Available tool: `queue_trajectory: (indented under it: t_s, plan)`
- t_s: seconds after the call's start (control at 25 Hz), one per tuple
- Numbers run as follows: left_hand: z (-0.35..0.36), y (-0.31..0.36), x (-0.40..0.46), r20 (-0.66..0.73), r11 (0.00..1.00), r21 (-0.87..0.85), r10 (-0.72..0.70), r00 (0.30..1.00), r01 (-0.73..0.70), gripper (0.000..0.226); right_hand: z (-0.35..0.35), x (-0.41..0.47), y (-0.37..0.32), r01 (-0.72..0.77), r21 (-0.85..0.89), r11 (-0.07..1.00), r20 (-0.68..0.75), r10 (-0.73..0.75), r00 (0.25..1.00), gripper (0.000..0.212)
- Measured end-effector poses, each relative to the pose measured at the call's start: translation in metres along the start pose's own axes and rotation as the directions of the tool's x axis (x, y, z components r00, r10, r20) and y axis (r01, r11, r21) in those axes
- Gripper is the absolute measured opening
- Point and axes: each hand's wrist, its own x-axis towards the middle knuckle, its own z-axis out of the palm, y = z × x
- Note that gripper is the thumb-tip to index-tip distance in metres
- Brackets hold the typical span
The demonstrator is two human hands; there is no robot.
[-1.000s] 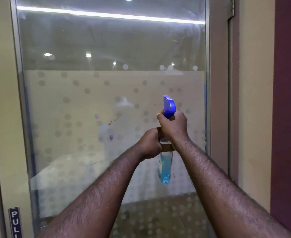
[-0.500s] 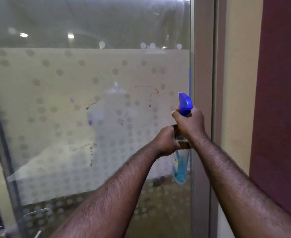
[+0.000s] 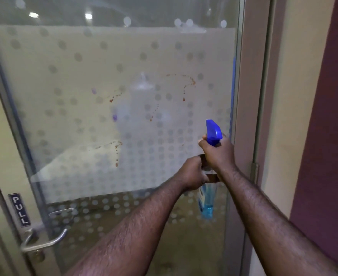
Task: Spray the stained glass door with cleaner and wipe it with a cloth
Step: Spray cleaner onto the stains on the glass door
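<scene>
Bottle (image 3: 207, 200) upright, nozzle toward glass door (image 3: 124, 96), both hands gripping

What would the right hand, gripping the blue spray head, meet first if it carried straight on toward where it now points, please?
Most likely the frosted, dotted glass door: the right hand and its clear spray bottle of blue cleaner face the pane, near its right edge. Nothing shows between them, though the gap is hard to judge.

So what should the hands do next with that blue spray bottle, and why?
Probably swing the spray bottle left and squeeze. The right hand grips its trigger head, the left hand steadies the neck, but the nozzle sits right of the reddish stains on the glass door, which look dry.
</scene>
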Motion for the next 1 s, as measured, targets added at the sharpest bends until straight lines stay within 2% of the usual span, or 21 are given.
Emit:
queue_trajectory:
  t_s: [0.36,0.6,0.8,1.0]
  plan:
    - [-0.026,-0.035,-0.046,-0.044,0.992,0.087,-0.083,0.996,0.087,0.038,0.042,-0.042,0.007,-0.008,0.044,0.999,0.1,0.004,0.995,0.01]
    - [-0.062,-0.054,-0.076,-0.154,0.985,0.119,-0.103,0.983,0.122,0.045,0.085,-0.067,-0.011,0.019,0.106,0.994,0.192,-0.039,0.981,0.009]
    - [-0.096,-0.06,-0.104,-0.209,0.978,0.131,-0.133,0.969,0.162,0.04,0.119,-0.087,-0.025,0.006,0.173,0.985,0.236,-0.047,0.971,0.008]
    - [-0.118,-0.072,-0.123,-0.276,0.973,0.113,-0.164,0.947,0.201,0.04,0.145,-0.102,-0.037,0.026,0.143,0.989,0.31,-0.069,0.948,0.008]
